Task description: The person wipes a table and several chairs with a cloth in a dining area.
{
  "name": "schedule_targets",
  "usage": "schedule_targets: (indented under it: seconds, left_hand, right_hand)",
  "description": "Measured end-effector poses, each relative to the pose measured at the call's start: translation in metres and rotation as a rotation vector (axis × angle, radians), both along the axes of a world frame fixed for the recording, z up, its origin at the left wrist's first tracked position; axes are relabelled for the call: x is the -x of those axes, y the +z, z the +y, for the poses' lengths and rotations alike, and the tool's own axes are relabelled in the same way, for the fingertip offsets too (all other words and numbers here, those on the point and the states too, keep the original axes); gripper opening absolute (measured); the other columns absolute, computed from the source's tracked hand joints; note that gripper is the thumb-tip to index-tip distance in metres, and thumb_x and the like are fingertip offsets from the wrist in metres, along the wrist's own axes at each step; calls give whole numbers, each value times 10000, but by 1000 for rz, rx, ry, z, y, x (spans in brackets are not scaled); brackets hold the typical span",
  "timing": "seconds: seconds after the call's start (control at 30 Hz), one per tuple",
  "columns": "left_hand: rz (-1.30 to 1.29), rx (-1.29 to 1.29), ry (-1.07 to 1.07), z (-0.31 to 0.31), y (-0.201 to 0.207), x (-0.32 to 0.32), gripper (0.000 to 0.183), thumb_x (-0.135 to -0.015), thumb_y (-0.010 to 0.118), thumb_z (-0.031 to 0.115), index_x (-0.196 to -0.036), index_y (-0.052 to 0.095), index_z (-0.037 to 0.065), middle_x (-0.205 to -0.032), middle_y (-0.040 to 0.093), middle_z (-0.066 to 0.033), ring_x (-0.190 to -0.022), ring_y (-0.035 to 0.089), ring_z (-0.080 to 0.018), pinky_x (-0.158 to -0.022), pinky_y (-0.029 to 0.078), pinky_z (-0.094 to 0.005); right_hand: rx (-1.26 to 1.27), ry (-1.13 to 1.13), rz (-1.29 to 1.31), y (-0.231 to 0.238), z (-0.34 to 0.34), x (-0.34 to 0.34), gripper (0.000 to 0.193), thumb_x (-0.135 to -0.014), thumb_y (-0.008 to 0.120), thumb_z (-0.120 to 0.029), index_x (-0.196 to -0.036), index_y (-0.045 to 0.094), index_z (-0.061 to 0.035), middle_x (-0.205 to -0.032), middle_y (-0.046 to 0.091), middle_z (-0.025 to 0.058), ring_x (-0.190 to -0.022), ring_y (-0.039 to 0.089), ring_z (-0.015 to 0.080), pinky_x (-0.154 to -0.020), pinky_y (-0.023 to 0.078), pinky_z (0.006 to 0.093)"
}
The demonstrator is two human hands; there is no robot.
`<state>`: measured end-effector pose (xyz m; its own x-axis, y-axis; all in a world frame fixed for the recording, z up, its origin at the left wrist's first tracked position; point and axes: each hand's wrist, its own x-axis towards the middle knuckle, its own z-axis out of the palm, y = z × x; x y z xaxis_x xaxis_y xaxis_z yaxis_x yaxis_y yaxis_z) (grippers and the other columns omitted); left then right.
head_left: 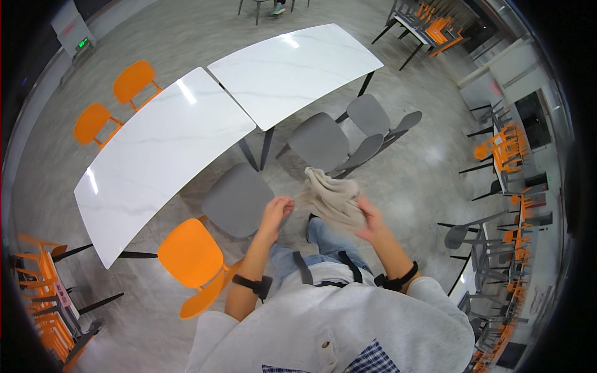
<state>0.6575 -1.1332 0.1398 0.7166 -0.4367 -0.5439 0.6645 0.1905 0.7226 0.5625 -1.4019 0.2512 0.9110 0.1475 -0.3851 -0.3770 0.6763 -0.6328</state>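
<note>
A beige-grey cloth point(336, 196) hangs crumpled in front of my body, a little blurred along its left edge. My right hand point(371, 219) grips it at its right side, fingers closed around the fabric. To the left of the cloth, my left hand point(277, 216) is raised with its fingers curled in, a small gap between it and the cloth; I see nothing in it. Below that hand is the seat of a grey chair point(236, 200). Two white marbled tables point(168, 149) stand end to end ahead of me.
An orange chair point(193, 252) stands close at my left. More grey chairs point(320, 140) are beside the far table point(298, 68), and two orange chairs point(134, 81) behind the near one. Stacked chairs on tables point(507, 149) line the right side; others stand at the lower left.
</note>
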Motion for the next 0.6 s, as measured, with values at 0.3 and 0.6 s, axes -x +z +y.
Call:
schedule_targets:
  seconds: [0.3, 0.6]
  left_hand:
    - [316, 390, -58, -111, -17, -1, 605, -1099, 504, 516, -1502, 533, 66, -1508, 587, -144, -1369, 572, -275, -1157, 449, -477]
    - [-185, -16, 294, -123, 20, -51, 135, -1004, 718, 201, -1055, 695, 78, -1017, 692, -1, -969, 652, -116, -886, 501, -265]
  right_hand:
    - [100, 229, 303, -52, -90, -10, 719, -1084, 470, -608, -1542, 503, -54, -1520, 569, 157, -1391, 552, 322, -1197, 409, 488]
    - [895, 208, -432, -46, -179, -41, 503, -1100, 562, -412, -1431, 616, -37, -1416, 631, 109, -1256, 624, 244, -1090, 469, 381]
